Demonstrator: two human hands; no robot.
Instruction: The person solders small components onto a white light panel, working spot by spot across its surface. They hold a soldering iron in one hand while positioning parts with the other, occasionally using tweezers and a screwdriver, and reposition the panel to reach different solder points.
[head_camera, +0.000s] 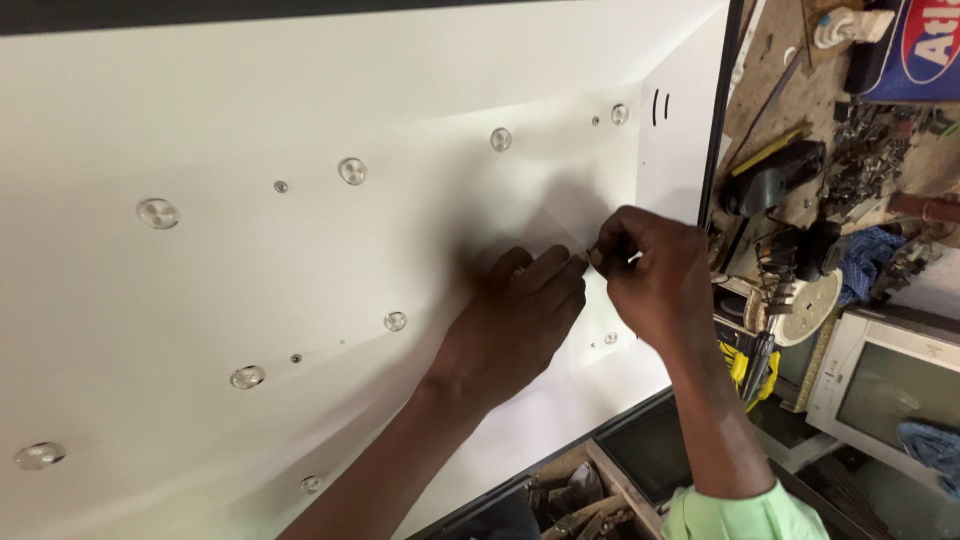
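Both hands work on a large white reflector sheet (200, 300) that lies inside a shallow panel with a thin black frame (714, 150). They meet toward the panel's right edge, about midway up it, where a crease in the sheet runs in from the right corner.

The left hand (520, 310) lies knuckles-up on the sheet. Its fingers are stretched out together and press down, with the tips just short of the other hand; its grip is not closed around anything that shows. The right hand (650, 275), on an arm in a pale green sleeve (745, 515), has thumb and forefinger pinched on a small white scrap (632, 258) right at the left fingertips. It may be tape or a loose tab of the sheet itself; it is too small to say which.

Clear domed lenses dot the sheet in rows, one (351, 171) up toward the top edge and another (395, 321) just left of the left wrist. They are all well clear of the pinch.

The step in hand looks like fine work at the seam. One hand pins the sheet flat while the other handles the scrap. Whatever follows calls for steady downward pressure from the left hand so that the thin sheet does not lift or buckle. The right hand needs a small, controlled pull or press along the surface, not away from it.

Past the frame on the right is a cluttered desk (770, 60) with dark tools (775, 175), a round white disc (810, 305) and an old monitor (880, 370).
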